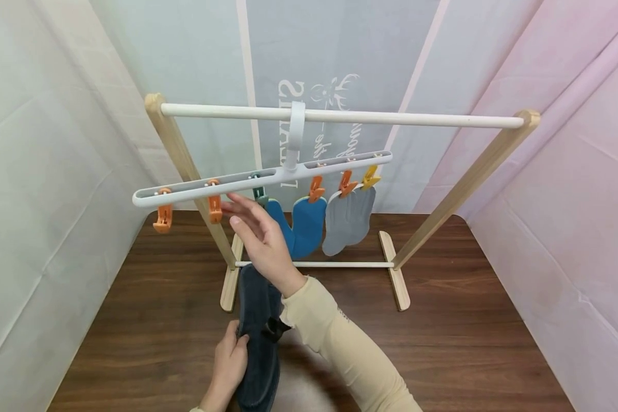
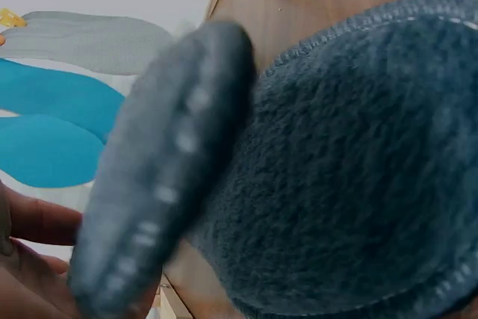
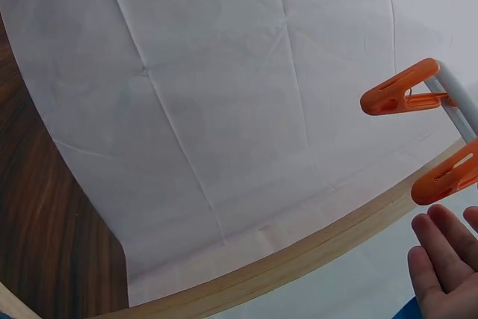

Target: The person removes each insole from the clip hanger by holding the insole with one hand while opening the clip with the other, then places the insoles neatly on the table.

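My left hand (image 1: 229,359) grips a pair of dark blue-grey plush insoles (image 1: 257,355); the left wrist view shows fuzzy fabric (image 2: 351,162) and a stitched edge, one piece blurred. Thumb and fingers press against their side. My right hand (image 1: 264,243) is raised with fingers extended beside the second orange clip (image 1: 214,209) on a grey hanger (image 1: 247,182). In the right wrist view its fingers lie just below that clip (image 3: 448,177); whether they touch is unclear. A further orange clip (image 1: 163,218) hangs at the left end, holding nothing.
The hanger's hook (image 1: 297,134) sits over the white top bar (image 1: 391,118) of a wooden rack (image 1: 458,183). Blue insoles (image 1: 309,226) and grey insoles (image 1: 352,217) hang from green, orange and yellow clips. Below is a dark wooden tabletop (image 1: 149,320); curtains (image 1: 46,189) surround it.
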The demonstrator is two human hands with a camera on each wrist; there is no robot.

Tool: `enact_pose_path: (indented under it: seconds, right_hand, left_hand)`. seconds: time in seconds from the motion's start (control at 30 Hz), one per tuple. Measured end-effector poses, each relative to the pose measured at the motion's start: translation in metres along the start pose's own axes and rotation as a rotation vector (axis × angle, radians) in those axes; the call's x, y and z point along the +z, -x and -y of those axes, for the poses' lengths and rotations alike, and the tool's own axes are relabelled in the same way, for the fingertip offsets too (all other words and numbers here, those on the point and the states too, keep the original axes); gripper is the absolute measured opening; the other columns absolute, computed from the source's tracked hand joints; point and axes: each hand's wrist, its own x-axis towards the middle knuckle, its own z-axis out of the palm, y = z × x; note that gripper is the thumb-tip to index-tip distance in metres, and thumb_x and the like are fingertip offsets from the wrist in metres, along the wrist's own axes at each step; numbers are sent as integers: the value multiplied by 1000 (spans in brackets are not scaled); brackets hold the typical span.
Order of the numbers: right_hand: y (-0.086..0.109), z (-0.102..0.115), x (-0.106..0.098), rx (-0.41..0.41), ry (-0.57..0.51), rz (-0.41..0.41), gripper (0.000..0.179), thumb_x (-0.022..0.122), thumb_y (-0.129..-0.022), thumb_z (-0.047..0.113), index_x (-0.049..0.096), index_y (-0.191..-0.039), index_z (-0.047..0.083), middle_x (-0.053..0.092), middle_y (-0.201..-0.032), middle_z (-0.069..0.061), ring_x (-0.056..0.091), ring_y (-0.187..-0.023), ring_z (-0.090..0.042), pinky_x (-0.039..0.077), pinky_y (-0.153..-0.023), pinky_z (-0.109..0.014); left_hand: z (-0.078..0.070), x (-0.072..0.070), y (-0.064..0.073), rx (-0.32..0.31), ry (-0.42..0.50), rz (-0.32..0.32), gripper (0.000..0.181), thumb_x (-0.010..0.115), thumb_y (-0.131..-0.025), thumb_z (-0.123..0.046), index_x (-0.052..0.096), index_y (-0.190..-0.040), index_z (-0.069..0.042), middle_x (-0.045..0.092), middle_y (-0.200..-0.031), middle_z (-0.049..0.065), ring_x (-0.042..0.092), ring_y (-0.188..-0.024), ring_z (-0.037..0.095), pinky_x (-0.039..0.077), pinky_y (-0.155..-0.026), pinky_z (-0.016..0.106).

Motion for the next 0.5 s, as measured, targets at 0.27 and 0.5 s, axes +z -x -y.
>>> enact_pose_path:
  seconds: [0.27, 0.5]
  right_hand:
    - [6, -3, -2, 9, 105, -11, 43, 45, -100, 4, 40, -143, 0, 48, -139, -21, 51, -124, -32, 43, -105, -29]
    - [7, -2, -4, -3, 137, -8, 42, 47, -100, 6, 42, -142, 4, 52, -137, -18, 52, -125, -27, 44, -104, -29]
  left_hand:
    - [7, 1, 3, 7, -62, 48, 21, 50, -88, -2, 57, -108, -1, 68, -98, 15, 62, -87, 23, 47, -72, 34]
    - [14, 4, -1, -1, -66, 102, 20, 49, -89, -4, 57, -107, -1, 68, -97, 14, 62, -86, 22, 48, -69, 34]
